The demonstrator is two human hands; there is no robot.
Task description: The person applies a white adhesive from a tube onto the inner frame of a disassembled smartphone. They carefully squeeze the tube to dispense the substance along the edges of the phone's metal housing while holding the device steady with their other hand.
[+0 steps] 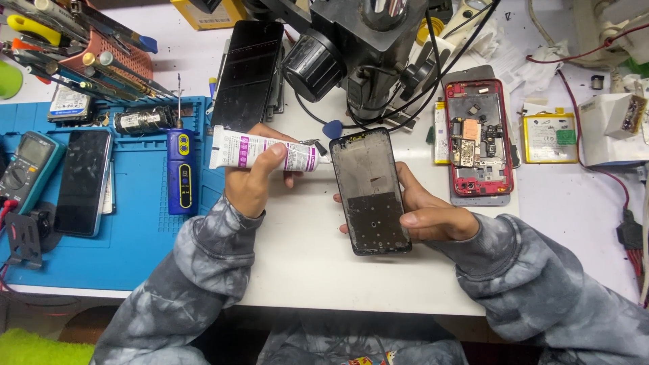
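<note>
left hand (253, 179) clamped on glue tube (263, 150), nozzle touching top left corner of phone frame (370, 191). right hand (429, 213) gripping frame's right edge, tilted above desk (304, 250). best squeezed gently, nozzle kept on the rim, frame held steady. frame just right of left hand, between both.

1. We see the left hand (253, 177) covering the middle of the white tube (263, 153).
2. The right hand (426, 213) hides the right edge of the phone frame (370, 191).
3. The microscope (365, 47) is cut off by the top edge.
4. The tube's nozzle tip is too small to tell whether it touches the frame.
</note>
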